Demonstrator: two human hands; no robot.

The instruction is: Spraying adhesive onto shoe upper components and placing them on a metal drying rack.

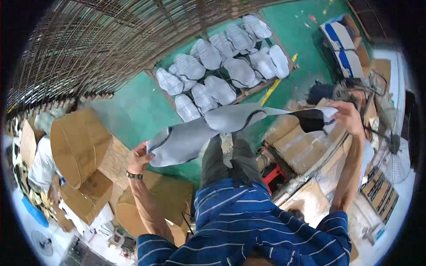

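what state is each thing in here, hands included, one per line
Long pale grey, black-edged fabric-like strip: stretched out in the air, twisted toward its right end
Left hand: closed on the strip's left end
Right hand: closed on its right end
Pale grey rounded fabric-like pieces: laid in two rows, some overlapping
Right-side fan with round wire cage: upright; spinning or not, unclear

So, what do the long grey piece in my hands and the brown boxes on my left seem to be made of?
Grey piece: probably fabric or thin foam, matte; it sags softly between your left hand and right hand. Brown boxes: likely cardboard, dull, judging by their stiff, creased panels.
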